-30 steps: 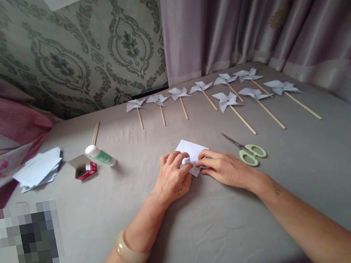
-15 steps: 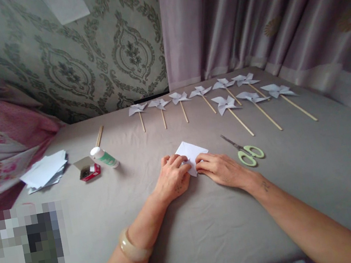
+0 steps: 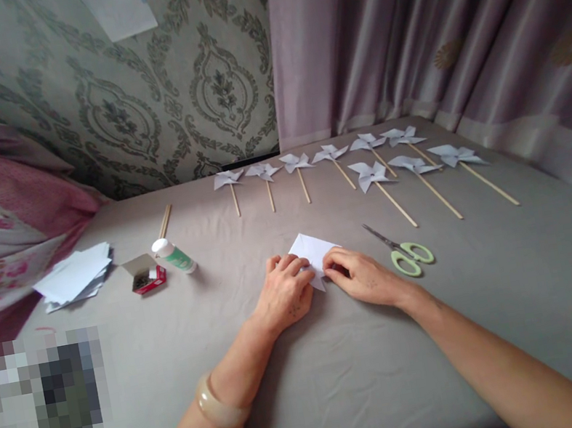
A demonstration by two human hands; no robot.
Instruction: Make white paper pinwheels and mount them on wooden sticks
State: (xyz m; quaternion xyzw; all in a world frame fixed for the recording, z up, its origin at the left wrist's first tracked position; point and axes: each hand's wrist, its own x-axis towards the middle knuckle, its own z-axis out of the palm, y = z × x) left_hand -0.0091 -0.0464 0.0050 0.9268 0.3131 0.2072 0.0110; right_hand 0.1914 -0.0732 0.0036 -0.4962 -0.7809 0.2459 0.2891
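A small white sheet of paper [image 3: 314, 246], with cut or folded flaps near its front corner, lies on the grey cloth between my hands. My left hand [image 3: 289, 289] is closed on the paper's left side, fingers bent over a flap. My right hand [image 3: 362, 276] pinches at the right front edge, thumb and fingertips together on the paper. The fingers partly cover what each pinch holds. To the right of my right hand lie scissors [image 3: 402, 250] with light green handles, blades pointing away from me.
Several white paper pinwheels [image 3: 371, 175] on wooden sticks lie along the back and right. At left are a paper stack [image 3: 75, 275], an open red box [image 3: 148, 279] of small dark pieces, an upright glue stick [image 3: 176, 255] and loose sticks [image 3: 165, 221]. Patterned wall and curtain [image 3: 343, 34] stand behind.
My right hand has curled more, its thumb and fingers drawing together at the paper's edge. My left hand stays in nearly the same place on the sheet. The view has shifted slightly.
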